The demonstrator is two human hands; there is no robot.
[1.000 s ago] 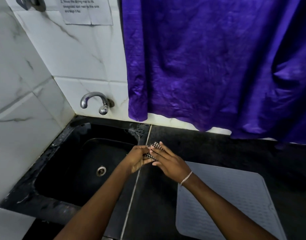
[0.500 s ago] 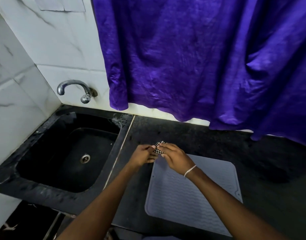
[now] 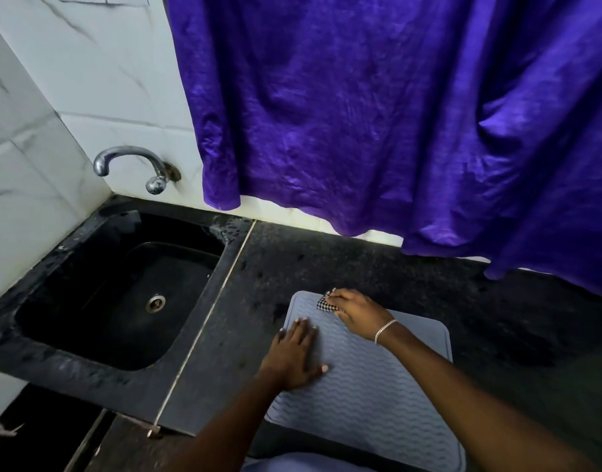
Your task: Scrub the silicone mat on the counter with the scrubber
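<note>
A grey silicone mat (image 3: pixel 371 396) with wavy ridges lies on the black counter (image 3: pixel 360 267), right of the sink. My right hand (image 3: pixel 357 311) holds a small black-and-white checked scrubber (image 3: pixel 325 304) against the mat's far left corner, fingers curled over it. Most of the scrubber is hidden under the fingers. My left hand (image 3: pixel 297 356) lies flat on the mat's left edge with fingers spread, pressing it down.
A black sink (image 3: pixel 98 362) with a drain sits at the left, a chrome tap (image 3: pixel 132 165) on the tiled wall above it. A purple curtain (image 3: pixel 377 114) hangs over the counter's back edge. The counter's front edge runs just below the mat.
Both hands held the scrubber together near the counter seam. Now the left hand has let go and lies flat on the mat, while the right hand has brought the scrubber onto the mat's corner.
</note>
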